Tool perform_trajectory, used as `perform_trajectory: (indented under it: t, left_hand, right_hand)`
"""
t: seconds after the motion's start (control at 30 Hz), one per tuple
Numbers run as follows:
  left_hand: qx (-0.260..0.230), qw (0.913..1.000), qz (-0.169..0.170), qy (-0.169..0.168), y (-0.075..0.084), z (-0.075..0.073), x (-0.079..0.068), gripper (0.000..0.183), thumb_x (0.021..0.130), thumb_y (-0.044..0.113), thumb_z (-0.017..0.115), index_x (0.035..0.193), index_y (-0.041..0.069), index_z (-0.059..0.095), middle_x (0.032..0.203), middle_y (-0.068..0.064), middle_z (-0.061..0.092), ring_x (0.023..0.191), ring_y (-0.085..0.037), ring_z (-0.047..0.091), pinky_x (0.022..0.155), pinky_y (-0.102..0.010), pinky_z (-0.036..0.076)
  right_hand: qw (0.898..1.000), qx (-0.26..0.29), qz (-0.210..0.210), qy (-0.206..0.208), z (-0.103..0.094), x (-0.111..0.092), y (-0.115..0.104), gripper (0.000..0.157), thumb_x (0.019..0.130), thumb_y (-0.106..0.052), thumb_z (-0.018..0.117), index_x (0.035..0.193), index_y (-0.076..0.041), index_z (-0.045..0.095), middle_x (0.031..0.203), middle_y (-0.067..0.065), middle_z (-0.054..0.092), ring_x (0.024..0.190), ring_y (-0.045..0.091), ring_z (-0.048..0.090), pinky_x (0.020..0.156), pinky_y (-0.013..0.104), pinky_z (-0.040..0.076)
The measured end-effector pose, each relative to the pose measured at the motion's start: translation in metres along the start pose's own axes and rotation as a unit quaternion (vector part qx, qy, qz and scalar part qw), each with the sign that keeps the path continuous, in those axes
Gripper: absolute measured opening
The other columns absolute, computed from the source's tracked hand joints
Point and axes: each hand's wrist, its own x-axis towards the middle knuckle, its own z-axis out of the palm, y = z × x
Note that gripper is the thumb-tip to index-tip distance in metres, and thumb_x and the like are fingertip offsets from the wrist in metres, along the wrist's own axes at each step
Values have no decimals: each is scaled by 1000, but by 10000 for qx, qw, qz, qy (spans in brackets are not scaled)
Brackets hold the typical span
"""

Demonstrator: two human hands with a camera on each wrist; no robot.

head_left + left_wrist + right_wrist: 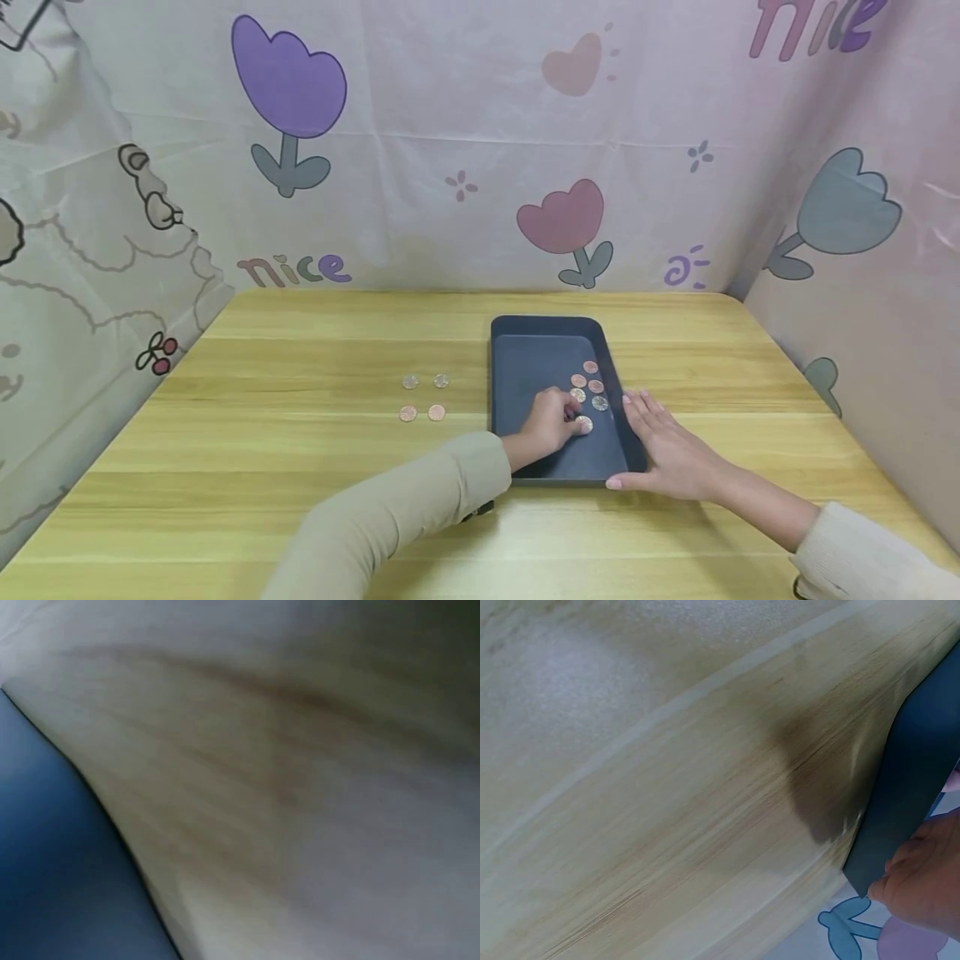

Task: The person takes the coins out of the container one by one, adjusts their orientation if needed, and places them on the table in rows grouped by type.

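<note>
In the head view a dark rectangular tray (528, 358) lies on the table. My left hand (546, 423) reaches into it with bent fingers, and thumb and fingertips pinch a coin (585, 426) near the tray floor. Close beyond those fingers lie several more coins, among them a coppery coin (591, 367) and a silvery coin (599, 403). My right hand (678, 454) rests against the tray's right side, fingers extended along the wall and thumb at the near corner. The left wrist view is mostly blurred skin and sleeve beside a dark blue surface.
Left of the tray, two silvery coins (410, 382) and two coppery coins (407, 413) form a small square on the wooden table (300, 467). Printed cloth (420, 100) hangs behind the table and on both sides.
</note>
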Motion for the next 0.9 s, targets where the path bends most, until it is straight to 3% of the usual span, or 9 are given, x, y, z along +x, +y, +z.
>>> perform_trajectory:
  t: [0.47, 0.57, 0.77, 0.9]
  left_hand:
    - [749, 9969, -208, -139, 8, -2, 5, 17, 71, 14, 80, 80, 4, 70, 76, -2, 62, 71, -10, 52, 64, -17, 42]
    - [712, 9968, -308, -177, 9, -2, 7, 16, 71, 15, 80, 76, 5, 68, 73, 0, 62, 67, -8, 52, 60, -16, 41]
    - [594, 9982, -102, 2, 8, -7, 3, 15, 76, 12, 75, 62, 6, 72, 64, 0, 69, 55, -4, 53, 54, -12, 39]
    - [154, 9996, -244, -57, 7, -10, 0, 18, 79, 11, 72, 62, 4, 72, 65, -4, 69, 48, -2, 45, 49, -12, 35]
  right_hand:
    - [10000, 7, 48, -26, 0, 0, 0, 112, 68, -65, 67, 140, 11, 25, 148, 29, 24, 137, 46, 17, 106, 58, 24]
    - [10000, 11, 63, -26, 0, 0, -1, 112, 68, -65, 66, 141, 11, 25, 148, 29, 24, 137, 46, 17, 106, 58, 24]
    - [10000, -7, -15, 61, -1, -1, -1, 112, 69, -65, 66, 140, 11, 26, 147, 30, 25, 136, 47, 19, 105, 58, 25]
    - [10000, -13, -18, 72, -2, 0, -1, 112, 68, -65, 66, 140, 11, 25, 146, 30, 26, 136, 47, 18, 105, 59, 24]
